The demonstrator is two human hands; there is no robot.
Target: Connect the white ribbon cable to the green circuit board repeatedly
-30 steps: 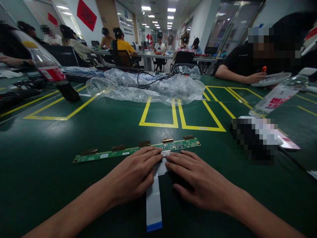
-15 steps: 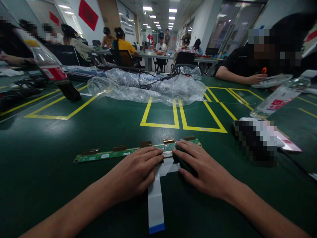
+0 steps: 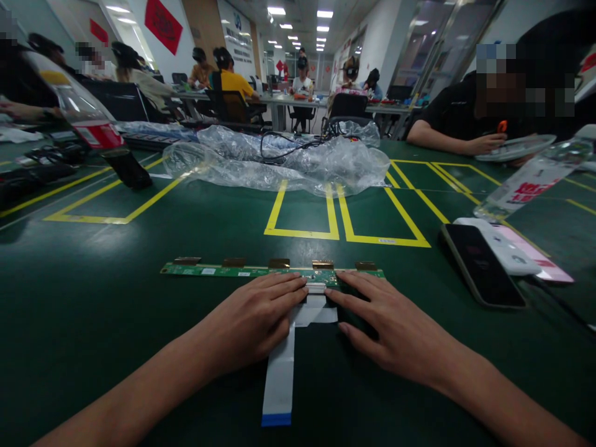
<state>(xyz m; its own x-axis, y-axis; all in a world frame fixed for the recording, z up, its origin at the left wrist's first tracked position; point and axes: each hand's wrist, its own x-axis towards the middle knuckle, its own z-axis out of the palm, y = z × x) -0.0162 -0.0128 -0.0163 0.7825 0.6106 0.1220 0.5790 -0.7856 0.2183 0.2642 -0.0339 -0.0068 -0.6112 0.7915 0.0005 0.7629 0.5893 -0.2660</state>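
Note:
A long narrow green circuit board (image 3: 223, 271) lies across the table, with several brown flex tabs along its far edge. A white flat ribbon cable (image 3: 279, 379) with a blue end runs from the white connector (image 3: 316, 288) on the board's near edge toward me. My left hand (image 3: 265, 313) rests flat, fingers stretched, its fingertips on the board left of the connector; its thumb is beside the cable. My right hand (image 3: 372, 310) is spread out, with fingertips on the board and at the connector's right side. Its thumb stays apart from the cable's folded part.
A phone (image 3: 482, 264) and a white device (image 3: 505, 248) lie to the right, near a tilted clear bottle (image 3: 535, 180). Crumpled clear plastic (image 3: 279, 164) covers items farther back. A cola bottle (image 3: 100, 133) is at left. A co-worker (image 3: 456, 121) sits at right.
The board has turned straighter across the table, its left end shifting right and away from me. The cable's blue end has swung left. My right fingers have shifted slightly.

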